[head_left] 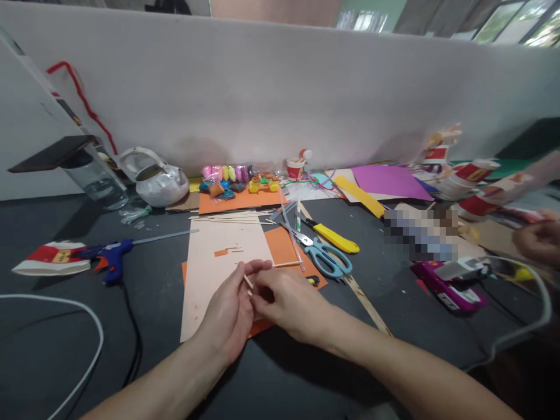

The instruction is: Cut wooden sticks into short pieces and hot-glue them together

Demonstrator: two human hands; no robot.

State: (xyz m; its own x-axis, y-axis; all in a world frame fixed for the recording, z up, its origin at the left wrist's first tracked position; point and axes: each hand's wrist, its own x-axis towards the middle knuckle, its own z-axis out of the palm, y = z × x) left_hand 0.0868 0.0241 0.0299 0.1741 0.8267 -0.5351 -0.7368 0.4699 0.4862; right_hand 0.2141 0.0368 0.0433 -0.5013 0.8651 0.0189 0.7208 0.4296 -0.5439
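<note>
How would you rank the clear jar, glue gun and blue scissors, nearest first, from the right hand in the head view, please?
1. Blue scissors, ahead-right of the right hand.
2. Glue gun, out left.
3. Clear jar, left, back by the wall.

Single view from a head-worn camera, looking forward and down from near: left hand and right hand lower centre, table mid-frame, wall across the top.

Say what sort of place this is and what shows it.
Most likely a craft worktable, perhaps in a classroom or workshop; the wider room is hard to tell. The signs are the glue gun, the scissors and the purple sheet.
</note>
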